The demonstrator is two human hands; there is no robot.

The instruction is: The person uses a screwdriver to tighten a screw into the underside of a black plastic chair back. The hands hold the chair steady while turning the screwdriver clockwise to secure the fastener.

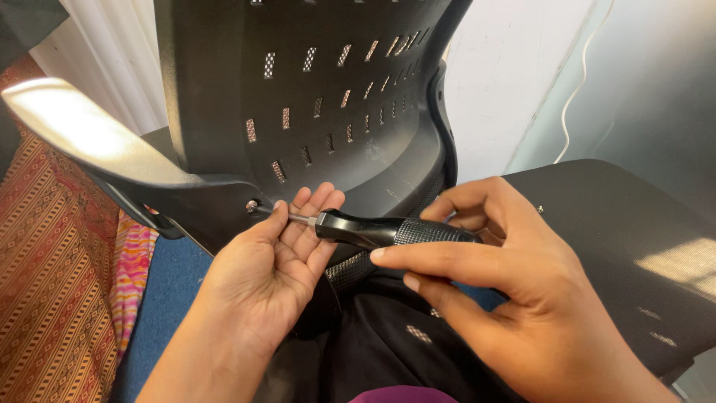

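My right hand (514, 287) is closed around the black handle of the screwdriver (388, 230), thumb laid along the near side and fingers curled over the knurled grip. My left hand (280, 257) is half open, palm up; its fingertips pinch and steady the bare metal shaft just beyond the handle.

I take the screw (252, 205) as the landmark. The screwdriver lies almost level, its long axis running from the right hand leftward and slightly upward to the screw, and the tip appears seated on the screw head. The left hand is clearly the nearer one: its thumb sits just beside the screw. The right hand is well apart from it, at the far end of the tool.

The screw sits in the lower left corner of the black chair back (313, 97), where the armrest bracket (186, 198) joins. The grey armrest (82, 130) rises up and left from the screw. The slotted shell climbs above and to the right. The dark seat pad (619, 239) lies far right of the screw. A patterned woven cloth (52, 276) and a blue floor covering (168, 287) lie below and left.
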